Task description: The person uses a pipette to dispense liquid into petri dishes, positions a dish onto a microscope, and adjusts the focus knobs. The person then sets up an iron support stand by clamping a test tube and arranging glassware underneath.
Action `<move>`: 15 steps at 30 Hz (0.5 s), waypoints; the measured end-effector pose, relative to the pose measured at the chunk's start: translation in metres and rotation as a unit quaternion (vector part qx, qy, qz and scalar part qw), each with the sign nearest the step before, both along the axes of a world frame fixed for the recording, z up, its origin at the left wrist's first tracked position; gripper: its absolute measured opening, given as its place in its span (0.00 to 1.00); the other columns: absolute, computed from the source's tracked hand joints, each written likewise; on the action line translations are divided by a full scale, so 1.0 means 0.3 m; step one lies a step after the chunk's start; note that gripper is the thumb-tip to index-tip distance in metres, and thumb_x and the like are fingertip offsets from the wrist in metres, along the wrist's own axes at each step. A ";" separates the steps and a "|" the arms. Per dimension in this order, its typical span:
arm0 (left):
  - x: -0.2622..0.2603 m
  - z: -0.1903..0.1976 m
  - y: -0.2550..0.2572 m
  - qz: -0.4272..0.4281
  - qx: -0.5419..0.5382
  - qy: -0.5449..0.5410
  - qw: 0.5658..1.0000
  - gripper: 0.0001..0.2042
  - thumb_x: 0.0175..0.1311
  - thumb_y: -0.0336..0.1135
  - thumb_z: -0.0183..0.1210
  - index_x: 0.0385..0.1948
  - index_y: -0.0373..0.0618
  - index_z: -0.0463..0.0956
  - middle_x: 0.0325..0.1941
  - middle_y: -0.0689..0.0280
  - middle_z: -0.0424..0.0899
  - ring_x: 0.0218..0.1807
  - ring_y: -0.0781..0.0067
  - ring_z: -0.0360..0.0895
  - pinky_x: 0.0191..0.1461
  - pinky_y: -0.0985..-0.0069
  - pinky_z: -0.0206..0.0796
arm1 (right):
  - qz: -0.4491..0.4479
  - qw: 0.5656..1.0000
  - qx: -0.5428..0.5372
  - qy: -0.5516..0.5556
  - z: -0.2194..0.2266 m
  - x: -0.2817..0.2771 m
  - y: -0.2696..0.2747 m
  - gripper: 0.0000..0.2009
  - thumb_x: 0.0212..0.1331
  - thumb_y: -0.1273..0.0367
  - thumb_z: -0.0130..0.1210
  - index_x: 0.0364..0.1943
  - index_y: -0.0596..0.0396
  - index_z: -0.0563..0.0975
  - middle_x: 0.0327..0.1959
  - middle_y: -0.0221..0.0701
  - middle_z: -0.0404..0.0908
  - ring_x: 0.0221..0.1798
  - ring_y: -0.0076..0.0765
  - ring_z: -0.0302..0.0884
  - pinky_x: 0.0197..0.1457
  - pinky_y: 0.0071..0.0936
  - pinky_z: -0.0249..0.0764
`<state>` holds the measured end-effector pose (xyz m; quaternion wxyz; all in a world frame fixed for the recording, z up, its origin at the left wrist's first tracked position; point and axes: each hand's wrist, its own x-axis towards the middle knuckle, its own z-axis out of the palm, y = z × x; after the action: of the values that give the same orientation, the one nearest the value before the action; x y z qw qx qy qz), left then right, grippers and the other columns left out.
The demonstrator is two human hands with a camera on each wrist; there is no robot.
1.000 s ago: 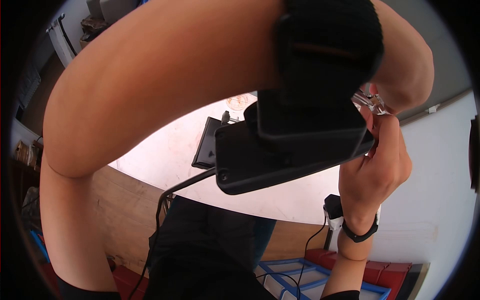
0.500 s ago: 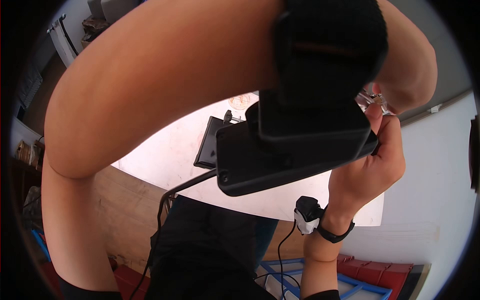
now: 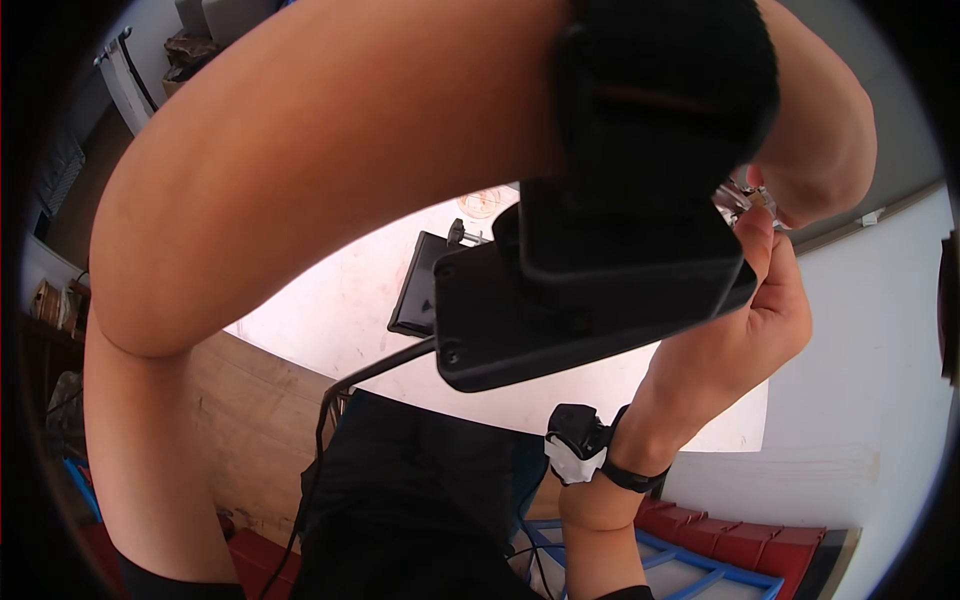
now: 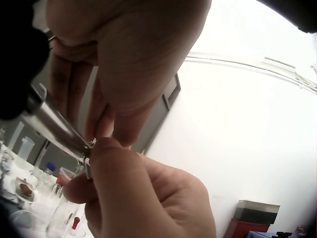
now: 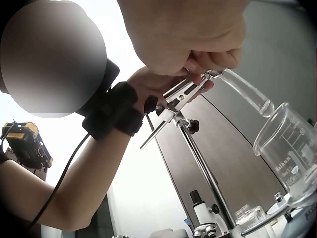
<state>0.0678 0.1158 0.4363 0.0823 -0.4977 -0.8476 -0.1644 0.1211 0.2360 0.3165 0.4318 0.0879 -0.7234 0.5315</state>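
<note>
Both hands pinch at the clamp (image 5: 181,96) holding a glass tube (image 5: 245,91); a slip could drop it onto the beaker (image 5: 287,148) at four o'clock.

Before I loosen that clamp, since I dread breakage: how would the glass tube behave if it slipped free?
The glass tube looks thin-walled and clear, so probably fragile and slippery. It slants down toward the beaker, so it would likely slide that way. The right hand pinches near the clamp.
</note>
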 end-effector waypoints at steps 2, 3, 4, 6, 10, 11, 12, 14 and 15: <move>-0.003 0.004 0.000 -0.014 0.004 0.003 1.000 0.09 0.50 0.30 0.65 0.31 0.33 0.84 0.31 0.51 0.85 0.31 0.57 0.85 0.37 0.70 0.78 | 0.003 1.000 -0.007 -0.001 0.001 -0.003 -0.001 0.19 0.67 0.66 0.51 0.18 0.62 0.72 0.14 0.21 0.66 0.19 0.11 0.54 0.23 0.16 0.47; 0.007 0.004 -0.003 -0.020 0.006 0.005 1.000 0.09 0.50 0.30 0.65 0.31 0.33 0.84 0.31 0.51 0.85 0.31 0.57 0.85 0.37 0.70 0.78 | 0.007 1.000 -0.014 -0.002 -0.001 -0.004 -0.001 0.19 0.67 0.65 0.51 0.18 0.62 0.72 0.14 0.22 0.67 0.19 0.11 0.55 0.23 0.16 0.47; 0.017 0.002 -0.006 -0.027 0.008 0.007 1.000 0.09 0.50 0.30 0.65 0.31 0.33 0.84 0.31 0.51 0.85 0.31 0.57 0.85 0.37 0.70 0.78 | 0.007 1.000 -0.013 -0.002 -0.004 -0.005 0.002 0.19 0.67 0.65 0.51 0.18 0.62 0.72 0.14 0.22 0.67 0.19 0.11 0.55 0.23 0.16 0.47; 0.039 -0.002 -0.012 -0.042 0.013 0.011 0.999 0.09 0.50 0.30 0.64 0.31 0.33 0.84 0.31 0.51 0.85 0.31 0.57 0.85 0.37 0.70 0.78 | 0.031 0.999 -0.023 -0.011 -0.014 -0.008 0.010 0.19 0.67 0.66 0.52 0.18 0.62 0.72 0.14 0.22 0.69 0.19 0.10 0.54 0.23 0.15 0.47; 0.065 -0.005 -0.033 -0.067 0.021 0.018 0.997 0.09 0.50 0.29 0.64 0.30 0.33 0.84 0.31 0.51 0.85 0.31 0.56 0.85 0.36 0.70 0.78 | 0.048 0.997 0.059 0.007 -0.008 -0.005 0.071 0.17 0.65 0.67 0.55 0.19 0.60 0.72 0.13 0.21 0.70 0.18 0.09 0.55 0.22 0.14 0.48; 0.071 -0.007 -0.041 -0.072 0.025 0.020 0.997 0.09 0.50 0.29 0.64 0.30 0.33 0.84 0.31 0.51 0.85 0.31 0.56 0.85 0.36 0.70 0.78 | 0.037 0.993 0.112 0.019 -0.003 0.000 0.083 0.15 0.64 0.69 0.57 0.20 0.59 0.72 0.12 0.20 0.70 0.17 0.09 0.55 0.22 0.13 0.48; 0.078 -0.011 -0.051 -0.076 0.030 0.022 0.996 0.09 0.50 0.29 0.64 0.30 0.33 0.84 0.31 0.51 0.85 0.31 0.56 0.85 0.36 0.70 0.78 | 0.025 0.985 0.165 0.031 0.002 0.003 0.095 0.14 0.62 0.70 0.59 0.20 0.57 0.72 0.12 0.19 0.70 0.16 0.09 0.55 0.22 0.12 0.48; 0.016 -0.004 -0.065 -0.083 0.039 0.025 0.995 0.09 0.49 0.29 0.64 0.30 0.33 0.84 0.31 0.51 0.85 0.31 0.56 0.85 0.36 0.70 0.78 | -0.015 0.967 0.244 0.074 0.016 0.004 0.130 0.10 0.57 0.72 0.64 0.24 0.56 0.73 0.10 0.18 0.69 0.15 0.09 0.57 0.20 0.11 0.48; 0.050 -0.015 -0.067 -0.080 0.042 0.024 0.996 0.09 0.49 0.29 0.64 0.30 0.33 0.84 0.31 0.51 0.85 0.31 0.56 0.85 0.36 0.70 0.78 | -0.028 0.946 0.304 0.108 0.031 0.002 0.150 0.09 0.54 0.73 0.66 0.27 0.56 0.75 0.10 0.19 0.68 0.14 0.11 0.57 0.19 0.12 0.49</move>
<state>0.0829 0.0956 0.4319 0.1104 -0.5637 -0.7952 -0.1941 0.1217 0.2811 0.3259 0.4745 0.2515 -0.8020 0.2616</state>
